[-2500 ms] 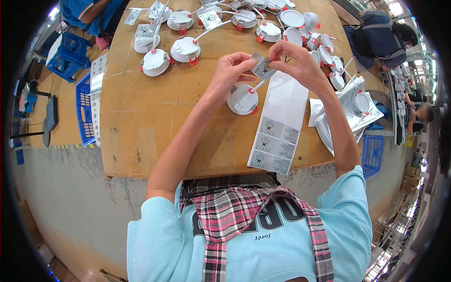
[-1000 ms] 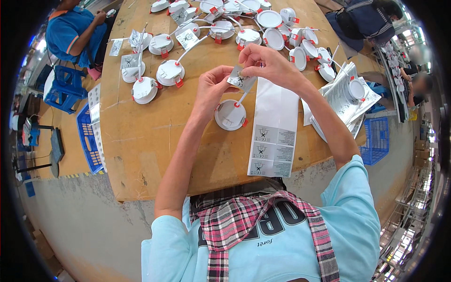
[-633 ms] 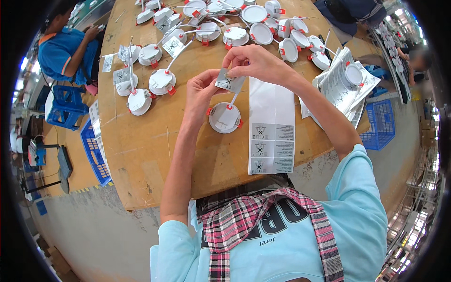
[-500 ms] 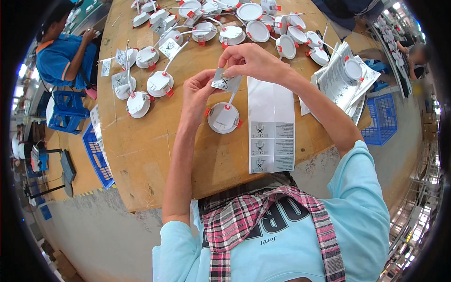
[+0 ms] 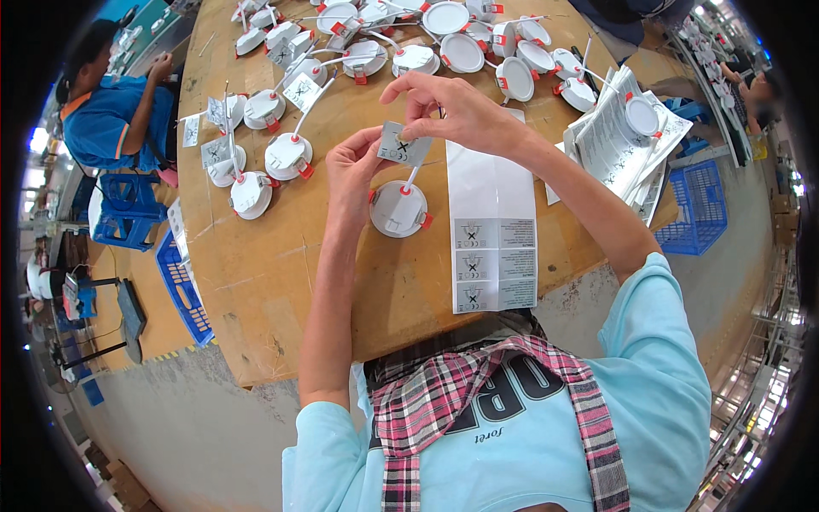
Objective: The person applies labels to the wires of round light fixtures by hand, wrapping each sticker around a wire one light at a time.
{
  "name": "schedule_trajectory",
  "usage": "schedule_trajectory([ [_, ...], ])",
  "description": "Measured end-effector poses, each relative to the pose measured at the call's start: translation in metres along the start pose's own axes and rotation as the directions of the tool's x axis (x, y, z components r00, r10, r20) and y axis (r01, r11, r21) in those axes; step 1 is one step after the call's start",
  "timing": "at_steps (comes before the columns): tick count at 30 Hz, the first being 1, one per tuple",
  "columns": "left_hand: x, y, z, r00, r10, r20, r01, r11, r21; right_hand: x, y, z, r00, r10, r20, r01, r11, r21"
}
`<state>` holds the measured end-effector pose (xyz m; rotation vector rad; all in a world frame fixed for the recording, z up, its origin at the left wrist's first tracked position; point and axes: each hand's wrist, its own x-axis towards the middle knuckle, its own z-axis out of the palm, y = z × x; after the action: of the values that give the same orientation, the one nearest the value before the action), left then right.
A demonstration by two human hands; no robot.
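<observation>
My left hand (image 5: 351, 171) pinches the silver label (image 5: 404, 151) by its edge over the cable (image 5: 411, 178) above the white lamp (image 5: 397, 213), my right hand (image 5: 465, 113) curls loosely, thumb at the label's top, gripping or not I cannot tell, so uneven pressure could crease it.

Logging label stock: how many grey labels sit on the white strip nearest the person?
3, at the near end of the strip: top label, middle label, bottom label. The right hand may hide more.
</observation>
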<state>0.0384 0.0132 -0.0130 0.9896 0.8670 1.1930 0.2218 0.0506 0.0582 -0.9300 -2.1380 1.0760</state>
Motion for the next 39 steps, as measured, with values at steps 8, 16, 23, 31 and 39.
schedule_trajectory([
  [8,-0.0038,0.0072,0.0027,1.0,0.02,0.003,-0.02,0.998,0.064,0.0018,0.0021,0.0021,1.0,0.023,0.006,-0.023,1.0,0.004],
  [16,-0.0033,0.0059,0.002,0.999,0.031,0.018,-0.032,0.996,0.082,0.0023,0.0039,0.0028,0.999,0.044,0.009,-0.044,0.999,0.024],
  [23,-0.0031,0.0052,0.0018,0.999,0.025,0.02,-0.026,0.998,0.061,0.0012,0.0037,0.0027,0.998,0.059,0.004,-0.059,0.998,0.016],
  [31,-0.0022,0.0041,0.0008,0.999,0.02,0.027,-0.022,0.997,0.07,0.0023,0.005,0.003,0.998,0.06,0.007,-0.061,0.998,0.006],
  [39,-0.0029,0.0052,0.0015,1.0,0.019,0.021,-0.021,0.997,0.078,0.0021,0.0067,0.0033,0.998,0.062,0.007,-0.062,0.998,0.002],
])
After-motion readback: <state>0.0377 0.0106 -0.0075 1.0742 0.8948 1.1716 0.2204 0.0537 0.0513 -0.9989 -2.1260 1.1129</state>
